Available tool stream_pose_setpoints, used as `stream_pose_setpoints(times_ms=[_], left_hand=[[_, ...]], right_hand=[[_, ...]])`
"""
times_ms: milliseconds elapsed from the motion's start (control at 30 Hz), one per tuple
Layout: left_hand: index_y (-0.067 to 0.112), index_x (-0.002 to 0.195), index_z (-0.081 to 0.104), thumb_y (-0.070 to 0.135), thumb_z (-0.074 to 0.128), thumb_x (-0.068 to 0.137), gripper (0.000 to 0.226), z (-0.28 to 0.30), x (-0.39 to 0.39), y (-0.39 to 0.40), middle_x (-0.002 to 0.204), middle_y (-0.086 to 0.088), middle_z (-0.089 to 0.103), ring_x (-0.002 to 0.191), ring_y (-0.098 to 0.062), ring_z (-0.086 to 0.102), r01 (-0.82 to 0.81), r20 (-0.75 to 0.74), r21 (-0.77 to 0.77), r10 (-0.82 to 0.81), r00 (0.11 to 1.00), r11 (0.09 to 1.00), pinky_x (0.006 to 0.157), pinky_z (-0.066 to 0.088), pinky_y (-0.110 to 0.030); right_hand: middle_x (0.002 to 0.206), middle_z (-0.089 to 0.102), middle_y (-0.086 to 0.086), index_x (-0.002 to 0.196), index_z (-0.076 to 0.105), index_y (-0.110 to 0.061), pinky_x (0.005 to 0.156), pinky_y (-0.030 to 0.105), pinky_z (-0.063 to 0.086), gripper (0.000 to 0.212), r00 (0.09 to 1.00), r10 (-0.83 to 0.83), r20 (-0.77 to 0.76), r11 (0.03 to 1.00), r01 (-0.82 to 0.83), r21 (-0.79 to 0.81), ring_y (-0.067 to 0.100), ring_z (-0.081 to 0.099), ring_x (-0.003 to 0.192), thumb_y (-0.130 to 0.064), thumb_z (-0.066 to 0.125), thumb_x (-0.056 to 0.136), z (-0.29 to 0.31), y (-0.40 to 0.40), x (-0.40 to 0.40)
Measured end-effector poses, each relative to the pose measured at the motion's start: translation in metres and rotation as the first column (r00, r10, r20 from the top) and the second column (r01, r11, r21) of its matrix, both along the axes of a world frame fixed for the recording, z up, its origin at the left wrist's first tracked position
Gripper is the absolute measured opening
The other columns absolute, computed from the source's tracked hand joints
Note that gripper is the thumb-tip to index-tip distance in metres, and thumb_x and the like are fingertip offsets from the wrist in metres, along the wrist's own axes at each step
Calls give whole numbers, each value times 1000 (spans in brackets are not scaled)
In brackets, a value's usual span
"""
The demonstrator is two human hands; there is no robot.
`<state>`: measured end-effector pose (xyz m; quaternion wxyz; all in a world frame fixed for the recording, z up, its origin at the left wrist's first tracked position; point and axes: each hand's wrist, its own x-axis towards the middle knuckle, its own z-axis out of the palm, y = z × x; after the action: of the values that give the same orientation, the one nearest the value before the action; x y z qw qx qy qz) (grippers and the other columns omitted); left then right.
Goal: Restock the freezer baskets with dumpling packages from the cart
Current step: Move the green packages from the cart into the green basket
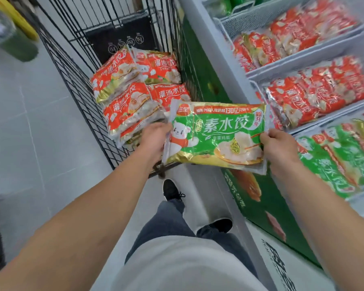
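You hold a green dumpling package (216,135) face-up between both hands: your left hand (153,137) grips its left edge and your right hand (278,143) pinches its right edge. The package hangs just right of the wire cart (76,80), where red dumpling packages (135,91) lie stacked. Further right of the cart, the freezer baskets (303,57) hold red and green packages.

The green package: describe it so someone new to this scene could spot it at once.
Start at the black wire cart beside the freezer. Just in front of it, the left hand and right hand hold one package by its ends. It is green, while the cart's packages are red.
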<state>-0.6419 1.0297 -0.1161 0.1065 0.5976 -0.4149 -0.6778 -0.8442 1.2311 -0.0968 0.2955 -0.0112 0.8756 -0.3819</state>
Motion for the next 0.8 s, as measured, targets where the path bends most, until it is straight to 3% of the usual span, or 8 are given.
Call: stream_pose_setpoints(times_ms=[133, 267, 400, 500, 567, 633, 733, 800], left_hand=[[15, 82, 69, 13, 65, 91, 9, 35, -63, 55, 91, -9, 75, 87, -26, 73, 167, 7, -176, -169, 986, 970, 85, 59, -45], [15, 70, 72, 24, 71, 78, 12, 47, -125, 110, 87, -12, 75, 89, -31, 72, 331, 23, -296, -340, 940, 896, 87, 58, -51], [21, 61, 70, 30, 76, 76, 18, 53, -188, 161, 89, -10, 76, 91, -28, 71, 482, 117, -398, -478, 871, 781, 89, 57, -48], [17, 71, 71, 26, 71, 87, 18, 60, -232, 199, 87, -11, 74, 84, -25, 69, 582, 186, -459, -569, 801, 671, 83, 58, -41], [11, 79, 72, 24, 68, 88, 17, 57, -256, 211, 77, -8, 70, 73, -20, 64, 637, 232, -471, -611, 757, 610, 74, 54, -34], [4, 77, 72, 24, 67, 87, 22, 50, -288, 225, 71, -7, 66, 69, -21, 60, 695, 259, -452, -664, 702, 559, 66, 47, -30], [14, 62, 63, 20, 68, 88, 27, 37, -333, 239, 56, -2, 55, 57, -17, 48, 742, 256, -392, -710, 656, 544, 59, 37, -25], [17, 62, 59, 18, 68, 90, 29, 30, -357, 242, 52, 1, 55, 55, -17, 47, 760, 247, -355, -730, 638, 544, 60, 38, -25]], right_hand=[[79, 69, 9, 73, 66, -11, 65, 33, 44, 24, 993, -114, -33, 991, 111, -79, 24, 59, 68, -17, 54, 94, 30, 89, -30], [78, 61, 5, 77, 66, -13, 53, 27, 32, 22, 967, -254, -18, 960, 250, -129, 17, 46, 60, -12, 53, 95, 41, 173, -55], [72, 59, 9, 72, 63, -7, 59, 36, 34, 21, 926, -378, -4, 920, 375, -112, 22, 48, 62, -12, 55, 90, 50, 240, -72], [75, 68, 5, 72, 68, -13, 66, 41, 49, 19, 899, -438, 3, 893, 436, -109, 26, 61, 69, -18, 55, 85, 43, 279, -86], [77, 72, 6, 76, 71, -16, 76, 50, 57, 21, 891, -454, 11, 885, 452, -110, 32, 69, 81, -26, 53, 78, 31, 296, -95], [76, 71, 8, 76, 67, -12, 76, 55, 58, 21, 873, -488, 13, 868, 487, -97, 34, 69, 80, -26, 51, 77, 19, 312, -108], [66, 61, 11, 70, 60, -3, 59, 38, 45, 21, 837, -546, 14, 834, 546, -80, 25, 56, 66, -14, 51, 86, 16, 319, -127], [74, 67, 17, 80, 62, 3, 61, 32, 40, 23, 817, -577, 19, 813, 577, -77, 26, 59, 68, -15, 50, 87, 12, 320, -141]])
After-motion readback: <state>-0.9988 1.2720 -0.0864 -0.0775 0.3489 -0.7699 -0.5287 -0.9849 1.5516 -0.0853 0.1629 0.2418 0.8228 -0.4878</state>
